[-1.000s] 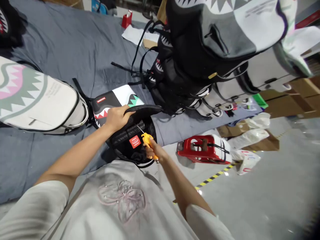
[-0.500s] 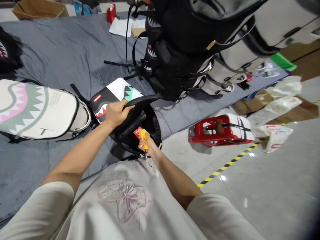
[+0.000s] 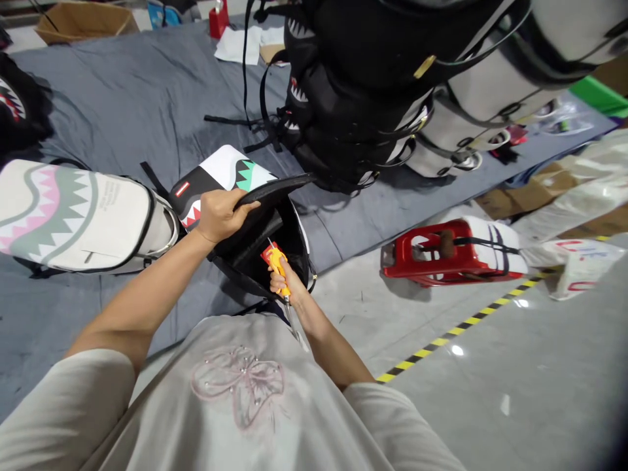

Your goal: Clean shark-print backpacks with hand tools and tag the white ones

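A backpack (image 3: 223, 171) with a shark-mouth print in black, white and green lies unzipped on the grey cloth, its dark inside showing. My left hand (image 3: 222, 214) is closed on the raised edge of its flap. Over the opening, my right hand (image 3: 286, 280) grips a yellow tool (image 3: 277, 260) with a thin metal tip and a hose or cable at its lower end. A small red tag (image 3: 266, 252) shows beside the tool's tip. To the left lies a white backpack (image 3: 115, 222) with a pink and green shark mouth.
Stacked black backpacks (image 3: 358, 98) and grey-white ones (image 3: 490, 91) rise behind and to the right. A red stool (image 3: 434, 252) stands on the floor at the right, near striped tape (image 3: 441, 340). A cardboard box (image 3: 88, 23) is at the far left.
The yellow tool has tilted, and its thin metal tip now shows above the red tag. My left hand, still holding the flap, has shifted slightly left. The camera view has shifted a little.
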Action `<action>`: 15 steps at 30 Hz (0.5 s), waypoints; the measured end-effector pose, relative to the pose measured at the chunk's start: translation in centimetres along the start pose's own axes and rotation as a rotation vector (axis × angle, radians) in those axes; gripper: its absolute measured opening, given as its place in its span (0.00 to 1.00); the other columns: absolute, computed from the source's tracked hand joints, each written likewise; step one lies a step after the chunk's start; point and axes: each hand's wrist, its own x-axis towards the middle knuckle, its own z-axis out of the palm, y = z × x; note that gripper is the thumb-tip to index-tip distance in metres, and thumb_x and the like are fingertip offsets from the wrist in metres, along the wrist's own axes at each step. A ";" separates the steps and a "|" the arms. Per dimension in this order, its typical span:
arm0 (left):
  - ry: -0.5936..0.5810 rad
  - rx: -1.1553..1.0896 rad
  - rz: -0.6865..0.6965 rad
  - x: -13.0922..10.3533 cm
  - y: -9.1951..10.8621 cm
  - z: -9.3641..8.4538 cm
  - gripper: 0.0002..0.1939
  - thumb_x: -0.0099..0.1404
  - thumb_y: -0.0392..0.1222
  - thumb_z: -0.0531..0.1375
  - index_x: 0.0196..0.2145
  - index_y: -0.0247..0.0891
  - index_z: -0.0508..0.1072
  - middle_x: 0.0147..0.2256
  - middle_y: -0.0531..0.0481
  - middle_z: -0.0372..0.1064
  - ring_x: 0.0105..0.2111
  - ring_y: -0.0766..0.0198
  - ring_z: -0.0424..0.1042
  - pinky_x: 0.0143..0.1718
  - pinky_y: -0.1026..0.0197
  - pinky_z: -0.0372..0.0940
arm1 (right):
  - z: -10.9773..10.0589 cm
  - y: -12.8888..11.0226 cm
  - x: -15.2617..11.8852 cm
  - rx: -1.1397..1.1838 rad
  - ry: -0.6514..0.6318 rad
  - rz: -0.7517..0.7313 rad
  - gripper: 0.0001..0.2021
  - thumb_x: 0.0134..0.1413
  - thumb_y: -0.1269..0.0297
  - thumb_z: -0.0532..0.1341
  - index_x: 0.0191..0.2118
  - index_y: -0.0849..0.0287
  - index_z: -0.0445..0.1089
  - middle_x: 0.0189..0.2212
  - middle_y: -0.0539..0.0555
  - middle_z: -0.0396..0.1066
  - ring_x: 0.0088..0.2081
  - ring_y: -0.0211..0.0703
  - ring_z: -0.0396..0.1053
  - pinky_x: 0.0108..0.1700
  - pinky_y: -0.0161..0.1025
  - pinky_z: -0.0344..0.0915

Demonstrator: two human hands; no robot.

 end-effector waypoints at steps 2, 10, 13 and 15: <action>-0.040 -0.020 0.016 -0.1 0.2 -0.1 0.28 0.69 0.63 0.49 0.27 0.39 0.72 0.18 0.50 0.65 0.20 0.64 0.66 0.26 0.60 0.54 | 0.3 0.1 -0.2 -0.028 0.007 0.003 0.27 0.62 0.36 0.49 0.31 0.57 0.63 0.10 0.36 0.44 0.12 0.28 0.38 0.17 0.27 0.49; -0.248 -0.064 0.186 0.3 1.0 0.0 0.27 0.68 0.64 0.48 0.27 0.42 0.73 0.20 0.49 0.67 0.23 0.61 0.70 0.28 0.58 0.58 | 0.7 -2.5 -1.2 -0.265 0.027 0.160 0.24 0.65 0.42 0.50 0.31 0.58 0.63 0.11 0.39 0.49 0.11 0.29 0.44 0.15 0.29 0.53; -0.347 -0.090 0.251 0.7 1.2 0.1 0.26 0.68 0.64 0.48 0.29 0.43 0.74 0.22 0.48 0.69 0.25 0.59 0.72 0.29 0.57 0.60 | 0.5 -5.5 -1.0 -0.354 0.046 0.191 0.20 0.64 0.45 0.54 0.32 0.58 0.63 0.12 0.39 0.51 0.11 0.29 0.47 0.14 0.29 0.52; -0.383 -0.097 0.237 0.8 1.1 0.2 0.25 0.66 0.64 0.50 0.30 0.43 0.74 0.23 0.48 0.70 0.27 0.58 0.73 0.31 0.56 0.62 | 0.6 -6.7 -0.6 -0.386 0.047 0.192 0.20 0.65 0.45 0.53 0.31 0.58 0.62 0.12 0.39 0.51 0.11 0.29 0.46 0.14 0.29 0.53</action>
